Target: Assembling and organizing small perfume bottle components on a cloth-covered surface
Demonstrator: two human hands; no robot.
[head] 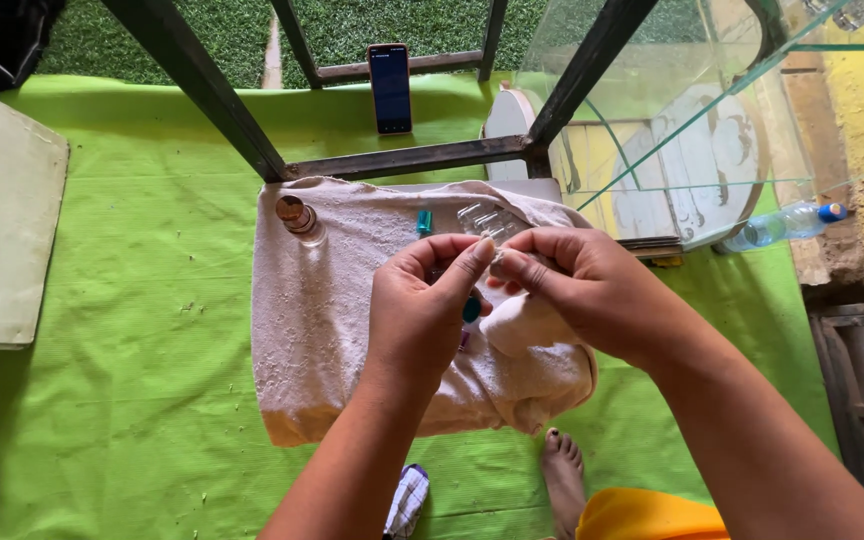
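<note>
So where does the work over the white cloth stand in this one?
Laid out: a white cloth on the green mat, with a small corked glass bottle, a teal piece and clear plastic pieces on it. In hand: left hand and right hand pinch something tiny between their fingertips; what it is cannot be told. Left: the pieces on the cloth lie untouched.

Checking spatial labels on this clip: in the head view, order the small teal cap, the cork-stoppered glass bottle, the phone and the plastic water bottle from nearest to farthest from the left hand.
From the left hand:
1. Small teal cap, just above it on the towel.
2. Cork-stoppered glass bottle, towel's upper left corner.
3. Phone, propped upright beyond the metal frame.
4. Plastic water bottle, lying far right.
</note>
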